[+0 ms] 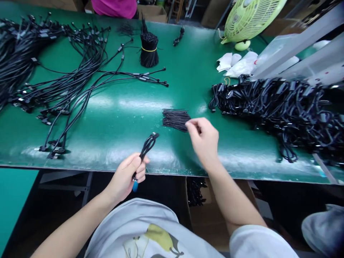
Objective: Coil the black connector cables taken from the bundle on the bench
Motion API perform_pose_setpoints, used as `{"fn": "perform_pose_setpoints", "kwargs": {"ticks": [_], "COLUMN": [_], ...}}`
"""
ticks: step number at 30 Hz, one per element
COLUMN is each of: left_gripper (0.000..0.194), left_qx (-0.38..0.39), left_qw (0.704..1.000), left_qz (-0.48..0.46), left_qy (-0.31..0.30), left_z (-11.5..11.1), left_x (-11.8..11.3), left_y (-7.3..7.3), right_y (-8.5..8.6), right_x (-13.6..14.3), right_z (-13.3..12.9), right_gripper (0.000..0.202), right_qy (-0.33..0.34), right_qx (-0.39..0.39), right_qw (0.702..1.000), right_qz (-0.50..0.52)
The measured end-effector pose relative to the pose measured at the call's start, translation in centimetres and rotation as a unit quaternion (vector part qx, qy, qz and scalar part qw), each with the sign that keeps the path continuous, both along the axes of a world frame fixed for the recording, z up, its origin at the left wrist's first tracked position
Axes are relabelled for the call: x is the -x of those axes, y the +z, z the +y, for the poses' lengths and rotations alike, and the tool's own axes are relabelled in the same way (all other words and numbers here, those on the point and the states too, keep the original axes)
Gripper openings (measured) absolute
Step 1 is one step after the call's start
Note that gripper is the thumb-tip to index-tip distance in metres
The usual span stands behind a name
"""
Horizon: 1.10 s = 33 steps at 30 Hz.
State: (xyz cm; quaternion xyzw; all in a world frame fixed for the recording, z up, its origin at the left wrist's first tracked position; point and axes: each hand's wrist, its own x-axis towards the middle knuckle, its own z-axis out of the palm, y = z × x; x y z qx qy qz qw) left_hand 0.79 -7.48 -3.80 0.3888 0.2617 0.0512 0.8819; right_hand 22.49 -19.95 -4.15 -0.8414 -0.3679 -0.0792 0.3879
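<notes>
A black cable [148, 146], folded into a loop bundle, is gripped in my left hand [131, 173] just over the table's front edge. One connector end points up and away, and a blue piece [135, 186] shows below the fist. At the right end of a flat pile of thin black ties [175, 119], my right hand [202, 138] has thumb and forefinger pinched together. Whether a tie is between those fingertips is too small to make out.
Loose black cables [80, 79] spread over the green table [126, 122] at left. Bundled cables [274, 104] are heaped at right. Farther back stand a yellow-banded bunch of ties [149, 50], white crumpled bags [240, 64] and a green fan [249, 18]. Another person's pink top [115, 7] shows beyond.
</notes>
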Motion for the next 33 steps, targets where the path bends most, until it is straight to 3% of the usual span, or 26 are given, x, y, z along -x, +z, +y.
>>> {"fn": "perform_pose_setpoints", "kwargs": {"ticks": [3,5,7,9,12,14,16,21,24,27,30,33], "left_gripper": [0.037,0.040,0.038,0.033,0.026,0.024,0.025,0.034,0.048,0.059,0.062,0.068], "left_qx": [-0.023,-0.075,-0.164,-0.296,-0.498,-0.563,-0.556,-0.446,-0.465,-0.536,-0.593,-0.593], "left_qw": [0.999,0.996,0.985,0.954,0.866,0.826,0.829,0.888,0.877,0.831,0.786,0.791], "left_qz": [-0.034,-0.046,-0.034,-0.006,0.028,0.040,0.046,0.081,0.102,0.110,0.119,0.108], "left_qy": [0.010,0.024,0.033,0.042,0.032,0.002,-0.033,-0.073,-0.064,-0.099,-0.123,-0.106], "left_z": [-0.9,-1.0,-0.9,-0.7,-0.1,0.2,0.6,0.8,0.8,0.7,0.1,-0.4], "left_x": [-0.6,-0.7,-0.2,0.6,1.8,2.4,2.9,3.7,3.9,4.2,4.7,5.0], "left_y": [-0.3,-0.6,-0.8,-0.8,-0.6,-0.5,-0.6,-0.2,0.1,0.1,0.2,0.8], "right_y": [-0.3,-0.6,-0.7,-0.3,0.8,1.7,2.4,4.0,4.7,4.6,3.6,2.5], "right_x": [6.6,9.8,11.4,11.5,10.3,9.9,10.1,11.4,11.8,12.0,11.6,10.3], "right_z": [0.2,0.2,0.1,0.2,0.6,1.0,1.2,1.4,1.9,2.4,2.8,3.8], "right_gripper": [0.021,0.019,0.017,0.019,0.029,0.033,0.032,0.036,0.043,0.046,0.046,0.037], "right_qy": [0.111,0.167,0.198,0.232,0.346,0.411,0.430,0.428,0.407,0.423,0.419,0.406], "right_qx": [-0.041,-0.024,0.012,0.053,0.091,0.116,0.151,0.218,0.230,0.209,0.171,0.123], "right_qw": [0.982,0.973,0.978,0.968,0.900,0.846,0.806,0.734,0.705,0.673,0.676,0.729], "right_qz": [0.149,0.157,0.069,-0.073,-0.247,-0.319,-0.379,-0.479,-0.533,-0.569,-0.582,-0.538]}}
